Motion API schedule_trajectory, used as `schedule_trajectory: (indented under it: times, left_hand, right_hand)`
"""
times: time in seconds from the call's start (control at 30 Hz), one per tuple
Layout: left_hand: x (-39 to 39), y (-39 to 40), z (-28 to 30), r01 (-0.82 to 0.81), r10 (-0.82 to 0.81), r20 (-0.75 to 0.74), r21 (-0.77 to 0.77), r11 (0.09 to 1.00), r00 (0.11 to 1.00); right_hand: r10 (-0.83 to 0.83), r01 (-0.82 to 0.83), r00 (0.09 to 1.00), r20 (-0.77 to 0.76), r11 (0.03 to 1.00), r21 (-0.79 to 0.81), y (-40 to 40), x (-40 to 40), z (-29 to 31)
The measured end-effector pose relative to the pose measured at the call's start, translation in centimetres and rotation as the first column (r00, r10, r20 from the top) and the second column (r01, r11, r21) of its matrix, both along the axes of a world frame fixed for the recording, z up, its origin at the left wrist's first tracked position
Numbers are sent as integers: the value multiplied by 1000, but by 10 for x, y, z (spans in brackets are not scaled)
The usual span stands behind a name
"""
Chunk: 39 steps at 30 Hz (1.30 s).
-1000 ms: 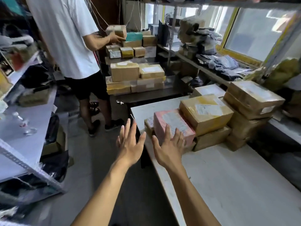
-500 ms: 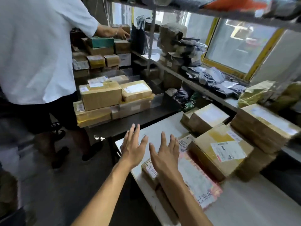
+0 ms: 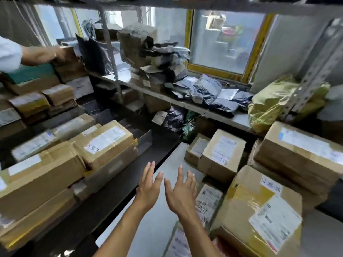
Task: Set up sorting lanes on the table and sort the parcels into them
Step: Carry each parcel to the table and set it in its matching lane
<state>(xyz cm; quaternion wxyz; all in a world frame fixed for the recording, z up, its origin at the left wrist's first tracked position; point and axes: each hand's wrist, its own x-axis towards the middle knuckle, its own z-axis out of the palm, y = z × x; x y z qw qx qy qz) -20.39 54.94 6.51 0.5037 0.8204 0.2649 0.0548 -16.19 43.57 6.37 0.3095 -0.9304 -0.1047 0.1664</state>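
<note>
Both hands hover open and empty, fingers spread, over the bare strip of the white counter (image 3: 157, 229), the left hand (image 3: 148, 190) beside the right hand (image 3: 181, 193), which is nearer the taped brown cardboard parcels (image 3: 220, 154) stacked just to its right

Pink parcel (image 3: 187, 243) mostly hidden under right forearm; labels blurred.
</note>
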Motion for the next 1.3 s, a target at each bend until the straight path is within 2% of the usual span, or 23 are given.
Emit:
schedule_trajectory:
  times: [0.2,0.37,0.53,0.6,0.7,0.77,0.87,1.07,1.17,1.23,1.27,1.3]
  left_hand:
    - [80,10,-14,77,-78,-1,-177,981,997]
    - [140,21,-31,155,-162,-2,-285,946,987]
    - [192,47,-52,135,-148,-11,-353,926,989]
    - [208,62,-62,121,-135,-14,-371,921,991]
    - [223,82,-75,114,-129,-12,-390,914,992]
    - [228,93,-83,126,-147,-21,-408,904,989]
    - [234,106,-92,140,-160,-9,-440,887,987]
    - [234,116,-97,135,-174,-32,-503,854,984]
    - [220,120,-91,172,-235,-74,-479,861,969]
    - [205,121,-82,197,-272,-114,-438,877,955]
    - [197,122,-78,204,-281,-131,-419,885,951]
    - [191,123,-76,202,-283,-148,-409,890,948]
  right_hand:
    - [-143,147,981,-129,989,18,24,53,-11]
    - [-244,250,958,-152,968,22,37,107,-16]
    - [-239,239,962,-130,971,-11,65,168,-36]
    - [-257,252,962,-98,966,-54,74,196,-51]
    - [-291,267,954,-73,935,-231,77,228,-74]
    - [-276,251,961,-34,913,-323,83,229,-84]
    - [-249,233,968,-13,922,-309,97,202,-83]
    - [-135,89,969,-206,972,-220,124,105,-56]
    - [-243,224,961,-130,963,-147,115,78,-53]
    - [-454,455,879,-145,890,-27,100,80,-62]
    - [-552,587,789,-270,807,66,95,86,-63]
    - [-588,710,666,-459,688,149,92,92,-64]
